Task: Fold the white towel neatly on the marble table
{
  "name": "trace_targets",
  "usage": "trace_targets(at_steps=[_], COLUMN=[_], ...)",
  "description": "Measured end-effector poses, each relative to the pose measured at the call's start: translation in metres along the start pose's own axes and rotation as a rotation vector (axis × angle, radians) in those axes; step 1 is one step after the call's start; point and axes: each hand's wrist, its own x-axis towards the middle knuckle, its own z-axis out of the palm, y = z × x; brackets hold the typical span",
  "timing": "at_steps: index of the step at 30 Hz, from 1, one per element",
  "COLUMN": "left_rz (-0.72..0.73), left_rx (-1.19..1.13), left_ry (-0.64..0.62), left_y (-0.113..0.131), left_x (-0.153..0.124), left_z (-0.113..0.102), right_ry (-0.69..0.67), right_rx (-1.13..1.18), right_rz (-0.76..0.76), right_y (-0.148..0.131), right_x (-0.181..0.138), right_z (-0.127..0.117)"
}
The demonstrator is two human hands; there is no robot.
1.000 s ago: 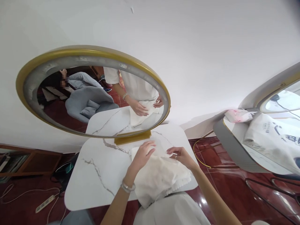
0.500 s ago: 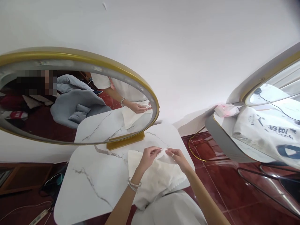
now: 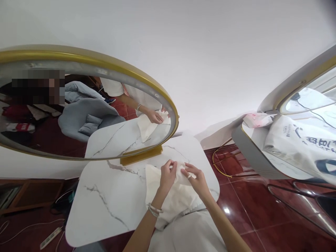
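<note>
A cream-white cloth [image 3: 172, 199] with a scalloped edge lies on the white marble table [image 3: 110, 196] and hangs over its near edge onto my lap. My left hand [image 3: 168, 175], bracelets at its wrist, pinches the cloth's far part with closed fingers. My right hand [image 3: 195, 179], a ring on one finger, is also closed on the cloth just to the right. The two hands nearly touch over a raised fold.
A round gold-framed mirror [image 3: 147, 84] stands at the table's back, reflecting my hands and a grey chair. A second table [image 3: 252, 150] at the right holds a printed white bag [image 3: 301, 147] and a pink pack [image 3: 256, 120]. A power strip [image 3: 51, 238] and cables lie on the red tiled floor.
Both hands have come closer together on the cloth and bunched its far edge into a fold. The view has shifted slightly to the right.
</note>
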Motion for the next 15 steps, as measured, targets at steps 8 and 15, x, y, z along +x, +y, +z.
trace_targets(at_steps=[8,15], left_rz=[0.028,0.097], left_rx=[0.063,0.439], left_ry=[-0.217,-0.384], left_y=[0.002,-0.008], left_x=[0.000,0.007], left_z=[-0.004,-0.069], right_ry=[0.021,0.113], right_rx=[0.337,0.277], right_rz=[0.259,0.016], right_y=[-0.006,-0.023], right_x=[0.016,0.018], right_z=[-0.001,-0.031])
